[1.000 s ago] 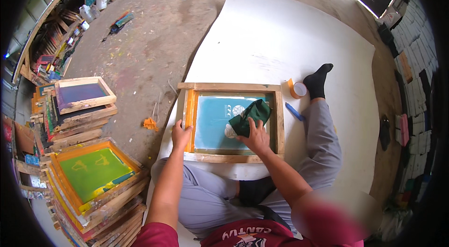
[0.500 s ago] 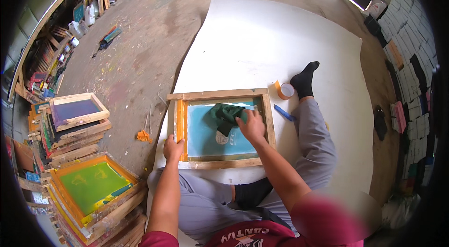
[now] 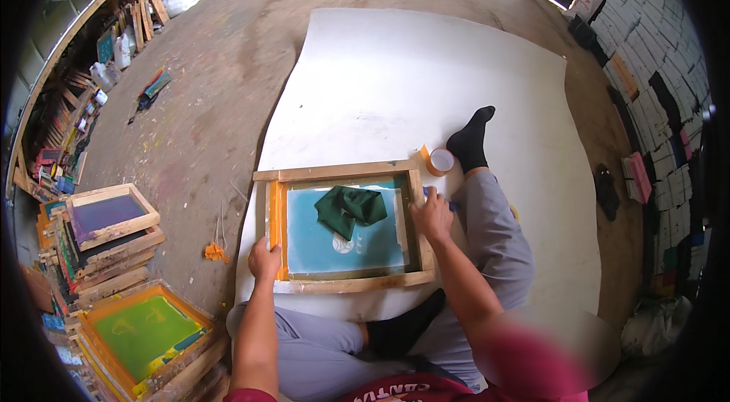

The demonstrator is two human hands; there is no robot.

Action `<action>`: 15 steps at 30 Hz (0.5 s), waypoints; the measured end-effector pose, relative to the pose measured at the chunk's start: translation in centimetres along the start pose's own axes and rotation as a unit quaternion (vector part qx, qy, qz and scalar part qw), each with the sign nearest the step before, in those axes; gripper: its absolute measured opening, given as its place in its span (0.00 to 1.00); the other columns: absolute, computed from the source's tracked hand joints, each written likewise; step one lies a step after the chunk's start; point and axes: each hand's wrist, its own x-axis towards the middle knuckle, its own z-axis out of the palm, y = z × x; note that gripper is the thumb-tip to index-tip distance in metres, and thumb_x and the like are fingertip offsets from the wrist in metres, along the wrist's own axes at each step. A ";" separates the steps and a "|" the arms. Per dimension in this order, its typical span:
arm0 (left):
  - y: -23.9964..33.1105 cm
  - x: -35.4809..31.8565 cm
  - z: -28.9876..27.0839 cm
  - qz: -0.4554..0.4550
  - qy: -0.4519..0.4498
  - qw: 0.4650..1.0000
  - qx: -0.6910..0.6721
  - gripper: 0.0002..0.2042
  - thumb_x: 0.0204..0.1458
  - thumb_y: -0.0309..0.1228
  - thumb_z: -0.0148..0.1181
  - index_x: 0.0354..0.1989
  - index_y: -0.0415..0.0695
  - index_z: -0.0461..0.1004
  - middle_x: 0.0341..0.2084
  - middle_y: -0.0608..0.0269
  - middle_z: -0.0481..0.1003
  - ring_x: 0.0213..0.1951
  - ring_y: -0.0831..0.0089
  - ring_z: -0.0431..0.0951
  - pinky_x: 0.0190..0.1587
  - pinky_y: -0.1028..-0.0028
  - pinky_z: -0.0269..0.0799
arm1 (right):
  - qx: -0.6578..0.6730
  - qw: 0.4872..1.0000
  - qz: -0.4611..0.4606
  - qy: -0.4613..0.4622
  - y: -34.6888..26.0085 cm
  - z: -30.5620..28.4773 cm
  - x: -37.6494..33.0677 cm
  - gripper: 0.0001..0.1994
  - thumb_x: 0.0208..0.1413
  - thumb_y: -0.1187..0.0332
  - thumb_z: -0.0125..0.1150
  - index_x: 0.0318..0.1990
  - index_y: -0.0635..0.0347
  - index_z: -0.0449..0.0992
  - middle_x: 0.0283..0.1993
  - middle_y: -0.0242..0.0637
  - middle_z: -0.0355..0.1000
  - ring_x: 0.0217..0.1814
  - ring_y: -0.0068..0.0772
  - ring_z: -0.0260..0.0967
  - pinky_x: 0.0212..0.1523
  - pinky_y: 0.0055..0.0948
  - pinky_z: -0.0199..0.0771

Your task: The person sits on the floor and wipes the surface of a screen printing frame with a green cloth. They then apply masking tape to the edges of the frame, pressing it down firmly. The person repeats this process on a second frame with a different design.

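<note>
A wooden screen-printing frame with blue mesh and a pale printed design lies flat on a white sheet, before my crossed leg. My left hand is closed around its left bar, beside an orange strip of tape. At the opposite bar is my right hand, thumb on the inner side and bent fingers over the outer side. Those fingers partly cover a slim blue tool lying beside the frame. A crumpled dark green cloth rests on the mesh, untouched by either hand.
An orange tape roll stands on the white sheet next to my black-socked foot. Stacked wooden screens, one with green mesh, rise at the left. White stacked bundles line the right side.
My right hand has let go of the green cloth and moved right to the frame's right bar. The cloth stays on the mesh. My left hand keeps its hold, and the whole view has shifted.
</note>
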 end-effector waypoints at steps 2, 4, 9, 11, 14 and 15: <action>-0.6 0.1 0.4 0.012 0.008 1.000 -0.005 0.28 0.53 0.44 0.72 0.60 0.41 0.79 0.55 0.44 0.80 0.58 0.44 0.79 0.61 0.54 0.74 | -0.011 0.998 -0.011 0.055 -0.6 -0.4 3.8 0.35 0.53 0.55 0.71 0.67 0.51 0.66 0.59 0.53 0.74 0.61 0.59 0.73 0.57 0.56 0.76; -0.7 0.2 0.8 0.023 0.013 1.000 0.004 0.28 0.53 0.43 0.72 0.59 0.40 0.79 0.54 0.43 0.80 0.56 0.44 0.80 0.60 0.54 0.74 | -0.036 0.995 -0.004 0.096 -0.4 -0.3 8.0 0.30 0.56 0.55 0.68 0.65 0.53 0.69 0.57 0.52 0.74 0.62 0.58 0.72 0.56 0.56 0.75; -0.6 0.1 1.2 0.033 0.023 0.999 0.002 0.28 0.53 0.43 0.73 0.59 0.38 0.79 0.53 0.44 0.80 0.55 0.44 0.80 0.59 0.54 0.74 | -0.096 0.987 0.035 0.126 -0.1 1.8 14.0 0.22 0.59 0.58 0.62 0.62 0.45 0.74 0.55 0.48 0.77 0.64 0.55 0.71 0.56 0.55 0.71; -0.1 -0.1 0.7 0.017 0.013 1.000 -0.002 0.28 0.52 0.43 0.74 0.59 0.39 0.79 0.53 0.44 0.80 0.55 0.44 0.80 0.59 0.54 0.74 | -0.100 0.987 0.042 0.118 -0.3 2.6 14.6 0.22 0.58 0.59 0.63 0.60 0.46 0.75 0.54 0.47 0.78 0.64 0.55 0.70 0.59 0.56 0.67; -0.7 0.0 0.8 0.013 0.014 1.000 0.004 0.29 0.52 0.43 0.74 0.59 0.39 0.79 0.53 0.43 0.80 0.55 0.44 0.80 0.59 0.54 0.75 | -0.104 0.985 0.018 0.137 -0.4 3.4 14.7 0.18 0.59 0.60 0.62 0.56 0.45 0.78 0.51 0.44 0.80 0.64 0.54 0.70 0.62 0.57 0.63; -1.1 0.0 0.9 0.015 0.017 1.000 0.008 0.29 0.52 0.43 0.74 0.59 0.39 0.79 0.53 0.43 0.80 0.55 0.44 0.80 0.59 0.54 0.75 | -0.104 0.983 0.004 0.149 -0.3 3.7 14.7 0.16 0.59 0.60 0.62 0.54 0.45 0.80 0.50 0.42 0.80 0.64 0.54 0.70 0.63 0.58 0.61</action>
